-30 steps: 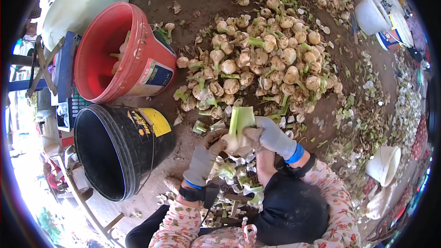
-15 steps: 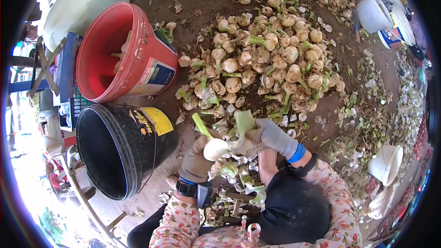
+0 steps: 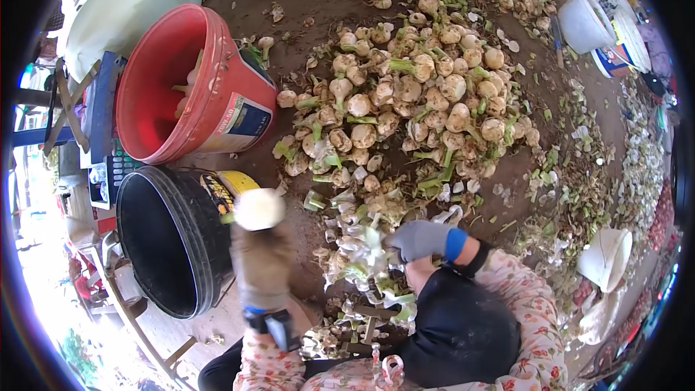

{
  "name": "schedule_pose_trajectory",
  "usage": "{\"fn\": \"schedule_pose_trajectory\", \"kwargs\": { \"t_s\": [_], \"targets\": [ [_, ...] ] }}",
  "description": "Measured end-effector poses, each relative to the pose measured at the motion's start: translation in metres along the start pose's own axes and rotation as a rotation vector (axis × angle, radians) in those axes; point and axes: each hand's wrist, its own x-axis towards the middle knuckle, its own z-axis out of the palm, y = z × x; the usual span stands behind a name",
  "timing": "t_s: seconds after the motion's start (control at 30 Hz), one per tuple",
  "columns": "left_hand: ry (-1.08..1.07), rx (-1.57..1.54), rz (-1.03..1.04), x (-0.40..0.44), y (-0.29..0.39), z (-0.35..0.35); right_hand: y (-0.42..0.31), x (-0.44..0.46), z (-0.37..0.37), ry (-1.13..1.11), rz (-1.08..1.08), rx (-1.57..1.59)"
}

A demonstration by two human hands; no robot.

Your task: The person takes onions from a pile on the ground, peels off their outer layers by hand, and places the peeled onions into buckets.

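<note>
While the left hand (image 3: pixel 263 264) was closed on one white bulb (image 3: pixel 259 208) beside one black bucket (image 3: pixel 212 228), the right hand (image 3: pixel 422 240) curled at the peelings (image 3: pixel 356 247), its grip impossible to tell. One red bucket (image 3: pixel 242 80) bore a label (image 3: pixel 246 122) apparently reading "20W-50"; the black one's yellow label (image 3: pixel 237 181) was unreadable.

Hands well apart: blurred left hand in grey-and-brown work glove (image 3: pixel 262 264) out to the left, right hand in grey work glove (image 3: pixel 420 240) near centre.

Left forearm in white floral-print fabric sleeve (image 3: pixel 268 363) points up-frame, fingers curled in a grip, finger detail smeared; blue wristband (image 3: pixel 259 310) and black wrist device (image 3: pixel 281 329) at wrist. Right elbow bent, forearm angled inward, fingers pointing left, fingertip closure unclear; blue wristband and black strap on right wrist too.
</note>
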Motion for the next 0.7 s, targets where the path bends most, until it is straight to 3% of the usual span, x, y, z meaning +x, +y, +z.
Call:
{"fn": "schedule_pose_trajectory", "kwargs": {
  "t_s": [0.07,0.13,0.23,0.33,0.37,0.47,0.5,0.6,0.7],
  "targets": [
    [-0.497,-0.551,0.012,-0.006,0.043,0.013,-0.007,0.002,0.008,-0.063,0.381,-0.242],
    [-0.568,-0.550,0.071,-0.023,0.067,0.028,0.021,0.013,0.001,0.443,0.383,-0.021],
    [-0.388,-0.208,-0.043,-0.019,0.042,0.028,0.049,0.042,-0.004,0.762,0.416,-0.243],
    [-0.336,0.051,-0.251,-0.006,-0.013,0.013,0.076,0.057,0.005,0.531,0.545,-0.456],
    [-0.264,0.204,-0.272,-0.009,-0.026,0.011,0.084,0.053,0.003,0.481,0.578,-0.305],
    [-0.164,0.658,-0.357,-0.007,-0.053,0.006,0.068,0.023,0.000,0.942,0.382,0.124],
    [-0.151,0.806,-0.383,-0.004,-0.062,0.005,0.043,0.009,-0.014,0.930,0.308,0.254],
    [-0.229,0.823,-0.205,0.001,-0.100,-0.010,0.006,-0.001,-0.025,0.871,-0.032,0.338],
    [-0.304,0.786,-0.142,0.002,-0.101,-0.009,-0.023,-0.007,-0.034,0.834,-0.176,0.485]
  ]
}}
